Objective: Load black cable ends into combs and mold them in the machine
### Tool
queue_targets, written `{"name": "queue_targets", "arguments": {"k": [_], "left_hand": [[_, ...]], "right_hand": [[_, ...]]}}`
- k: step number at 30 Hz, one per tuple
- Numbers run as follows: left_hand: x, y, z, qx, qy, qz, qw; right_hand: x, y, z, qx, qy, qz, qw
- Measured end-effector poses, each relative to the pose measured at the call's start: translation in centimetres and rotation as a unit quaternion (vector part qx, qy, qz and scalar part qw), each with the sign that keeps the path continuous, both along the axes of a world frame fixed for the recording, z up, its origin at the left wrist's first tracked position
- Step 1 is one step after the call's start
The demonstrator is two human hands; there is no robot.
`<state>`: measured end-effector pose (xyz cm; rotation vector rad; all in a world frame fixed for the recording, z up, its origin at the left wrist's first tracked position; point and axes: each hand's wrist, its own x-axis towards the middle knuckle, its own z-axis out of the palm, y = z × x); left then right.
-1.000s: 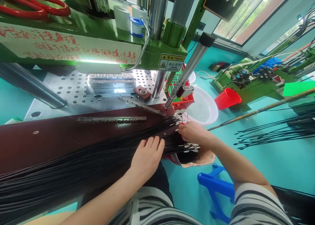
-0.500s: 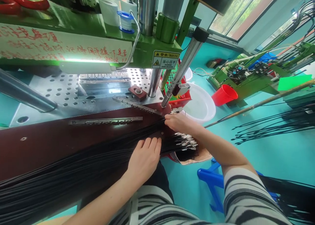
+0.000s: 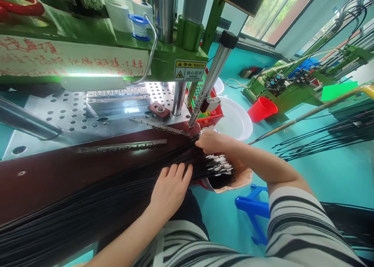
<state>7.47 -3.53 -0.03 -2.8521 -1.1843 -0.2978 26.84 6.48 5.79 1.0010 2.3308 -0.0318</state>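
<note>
A thick bundle of thin black cables [image 3: 87, 193] runs along the dark brown bench. My left hand [image 3: 172, 185] lies on top of it, fingers stretched out flat. Over at the bench's right end my right hand [image 3: 209, 141] is closed round part of the cables, close to their silvery metal ends, some of which poke out past its fingers. More metal-tipped cable ends [image 3: 220, 165] stick out below that hand, above a paper-lined container [image 3: 242, 177]. Behind the bundle lie two narrow slotted metal strips, one flat [image 3: 131, 145] and one slanting [image 3: 157, 126].
A green press [image 3: 163, 58] with a hand-crushing warning label stands over a perforated steel plate [image 3: 67, 113]. Beyond the bench are a red crate [image 3: 216, 117], a white basin [image 3: 236, 121] and a red bucket [image 3: 262, 108]. A blue stool [image 3: 253, 206] stands beside me.
The view has shifted slightly. My right hand has turned a little, with more of the metal ends now showing above it. My left hand stays on the cables, forefinger spread slightly wider.
</note>
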Motion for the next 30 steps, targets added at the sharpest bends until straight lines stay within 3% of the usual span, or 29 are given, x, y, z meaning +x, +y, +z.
{"name": "queue_targets", "arguments": {"k": [5,10,19,26,30], "left_hand": [[0.1,0.1,0.4,-0.015,-0.007,-0.014,1.0],[0.1,0.2,0.3,-0.015,-0.01,-0.02,1.0],[-0.2,0.3,0.0,0.004,0.011,-0.018,1.0],[-0.5,1.4,0.5,0.001,-0.02,-0.018,1.0],[-0.5,4.3,1.1,-0.121,-0.043,0.008,0.992]], "right_hand": [[3.0,-1.2,0.1,0.038,0.047,-0.066,0.996],[3.4,-3.0,0.1,-0.061,0.186,-0.052,0.979],[1.6,-3.5,0.6,-0.026,0.086,0.006,0.996],[3.7,-2.8,0.2,0.046,0.072,-0.1,0.991],[5.6,-3.7,0.4,0.109,0.233,-0.169,0.951]]}}
